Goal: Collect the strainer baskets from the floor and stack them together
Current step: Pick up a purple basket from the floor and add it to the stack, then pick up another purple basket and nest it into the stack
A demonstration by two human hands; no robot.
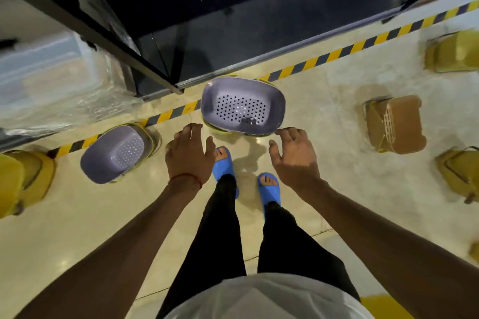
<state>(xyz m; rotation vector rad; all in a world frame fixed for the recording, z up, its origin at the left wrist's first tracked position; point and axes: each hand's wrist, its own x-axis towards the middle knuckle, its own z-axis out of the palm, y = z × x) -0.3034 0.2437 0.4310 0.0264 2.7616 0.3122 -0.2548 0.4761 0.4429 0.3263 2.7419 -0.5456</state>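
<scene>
Fingers [193,129] spread and loose on both hands, holding nothing. Left hand [188,155] and right hand [294,158] low over the floor [311,111], just beside the near edge of the purple basket [242,106]. Hard to tell if the right fingertips [282,132] touch its rim.

Sits by the striped tape [337,54], right in front of the blue sandals [224,166], with a bit of yellow rim [219,129] peeking out under it. Looks open side up, holes at the bottom. Long way runs left to right, short way toward the feet.

To do this step well: slide 1 hand to each short end, curl fingers under the rim, lift flat with both hands together. Watch for the yellow piece coming up too.

Next to pick: 1 more purple basket [114,154] on the left, 1 brown basket [396,124] on the right, yellow baskets [453,52] farther out
</scene>
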